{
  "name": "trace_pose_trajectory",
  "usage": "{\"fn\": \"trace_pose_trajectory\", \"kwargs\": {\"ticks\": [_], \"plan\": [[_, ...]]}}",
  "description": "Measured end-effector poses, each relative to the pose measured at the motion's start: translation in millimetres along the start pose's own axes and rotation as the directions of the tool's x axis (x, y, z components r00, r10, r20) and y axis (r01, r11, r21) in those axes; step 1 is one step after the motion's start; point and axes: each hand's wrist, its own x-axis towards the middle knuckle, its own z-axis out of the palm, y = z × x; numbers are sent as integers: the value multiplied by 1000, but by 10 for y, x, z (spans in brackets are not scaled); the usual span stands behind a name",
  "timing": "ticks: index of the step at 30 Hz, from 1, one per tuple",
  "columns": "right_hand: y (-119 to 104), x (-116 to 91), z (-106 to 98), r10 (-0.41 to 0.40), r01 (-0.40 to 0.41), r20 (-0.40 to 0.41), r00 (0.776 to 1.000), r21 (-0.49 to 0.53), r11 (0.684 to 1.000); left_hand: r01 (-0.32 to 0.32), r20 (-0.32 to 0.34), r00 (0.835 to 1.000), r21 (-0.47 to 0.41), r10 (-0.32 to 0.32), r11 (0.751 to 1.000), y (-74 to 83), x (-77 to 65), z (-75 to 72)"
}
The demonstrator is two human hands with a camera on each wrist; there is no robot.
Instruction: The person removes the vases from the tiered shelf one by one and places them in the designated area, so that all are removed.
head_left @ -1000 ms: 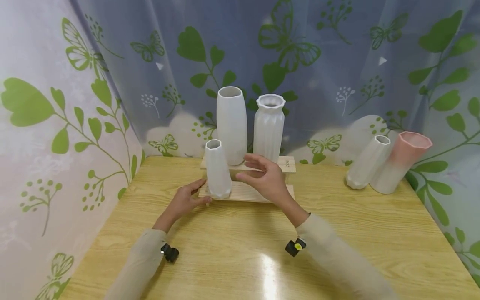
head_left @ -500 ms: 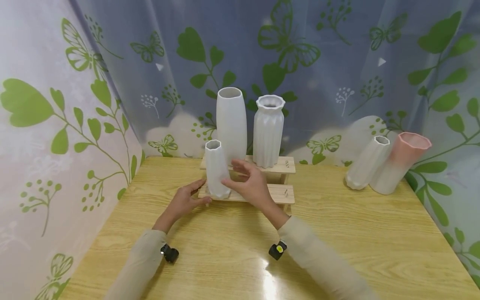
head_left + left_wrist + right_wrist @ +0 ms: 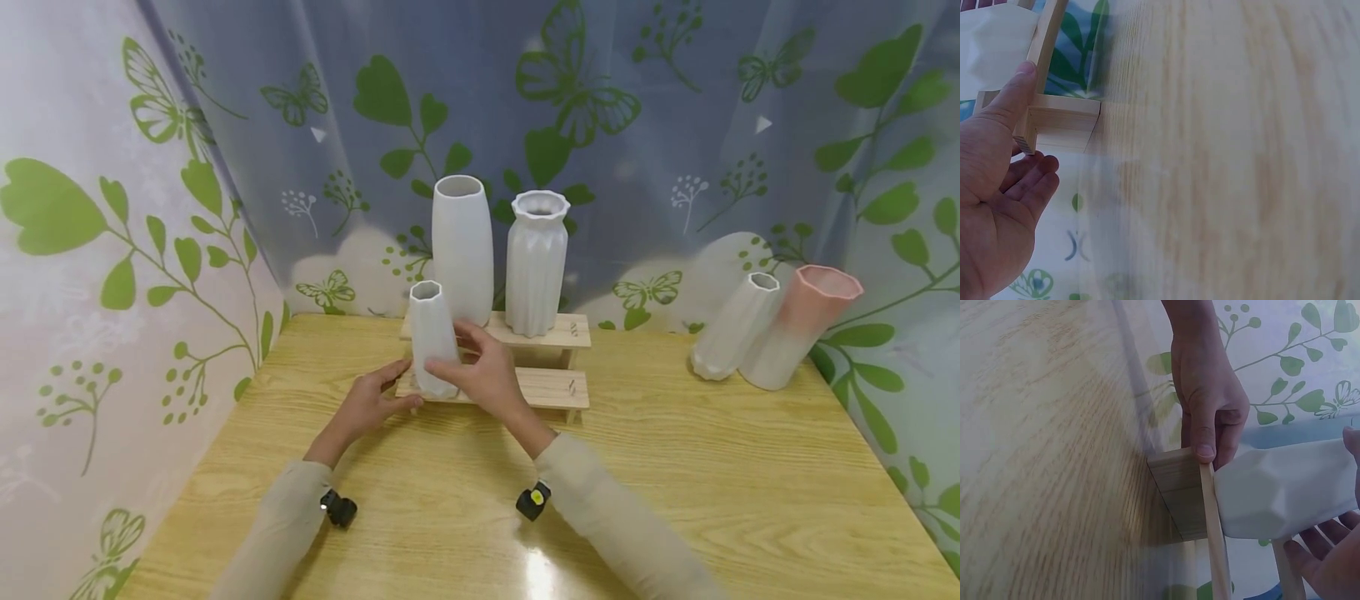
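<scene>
A small white faceted vase stands on the left end of the lower step of a two-step wooden stand. My right hand holds this vase low down, thumb across its front and fingers round its right side. In the right wrist view, the vase lies between thumb and fingers, its base at the step. My left hand grips the stand's left end. In the left wrist view, the left thumb presses on the step's edge, with the other fingers beyond the end.
On the upper step stand a tall smooth white vase and a ribbed white vase with a scalloped rim. At the table's right, a white vase and a pink-and-white vase lean by the patterned curtain.
My right hand has moved left from beside the small vase and taken hold of it. The left hand has stayed on the stand, and the vases have not visibly moved.
</scene>
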Motion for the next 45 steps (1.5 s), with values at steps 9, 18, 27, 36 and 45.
{"fn": "trace_pose_trajectory", "kwargs": {"ticks": [9,18,27,36,45], "plan": [[-19,-22,122,12,-11,7,1000,-104,995,17,-12,1000,-7,-17,1000,-11,-18,-15],[-39,-46,145,37,-38,-11,999,-147,988,4,-7,1000,8,-4,1000,13,-17,-7],[-75,-54,135,61,-64,-25,998,-161,985,25,13,1000,-2,-25,1000,15,-3,3],[-70,-57,141,28,-34,-38,999,-168,985,19,9,1000,6,-19,1000,31,5,4],[-143,-137,83,18,-21,-25,1000,-145,989,16,9,1000,-4,-16,1000,43,-1,8]]}}
